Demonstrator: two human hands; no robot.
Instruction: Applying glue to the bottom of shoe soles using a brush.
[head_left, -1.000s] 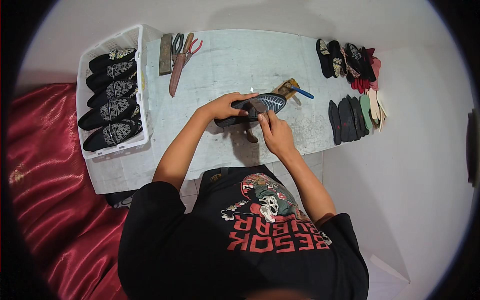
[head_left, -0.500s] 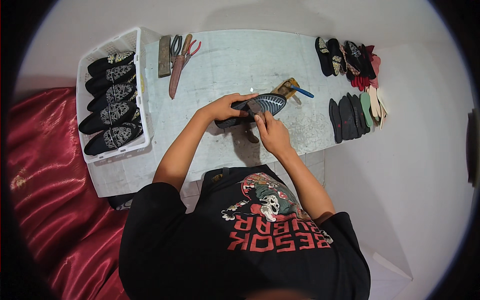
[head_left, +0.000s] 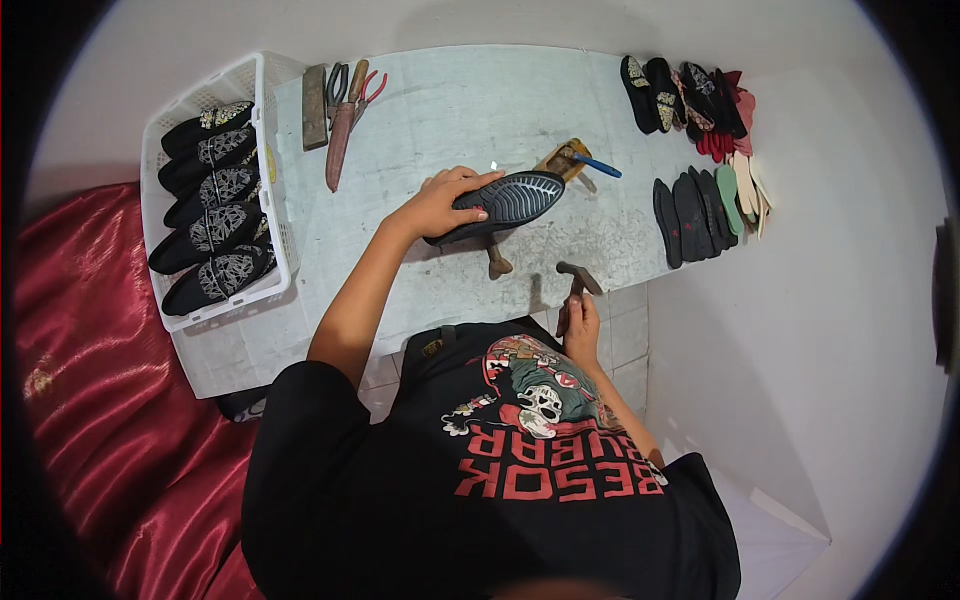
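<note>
Sole up, a black shoe with a ridged grey-patterned sole sits tilted above the table. My left hand grips its left end, thumb lying across the sole and fingers over the far edge. Beneath the shoe, a brown metal piece, seemingly a shoe stand, shows only its lower part. My right hand is closed round the handle of a hammer, near the table's front edge and apart from the shoe. The hammer's head points up toward the shoe side.
A white basket of patterned black shoes stands left. Behind are a flat block, red-handled pliers and a sheath-like brown tool. A yellowish container holds a blue-handled brush. Insoles and shoe uppers lie right.
My right hand has drawn the hammer off the sole, down toward my body and to the right. My left hand keeps its hold on the shoe. The view has shifted slightly.
</note>
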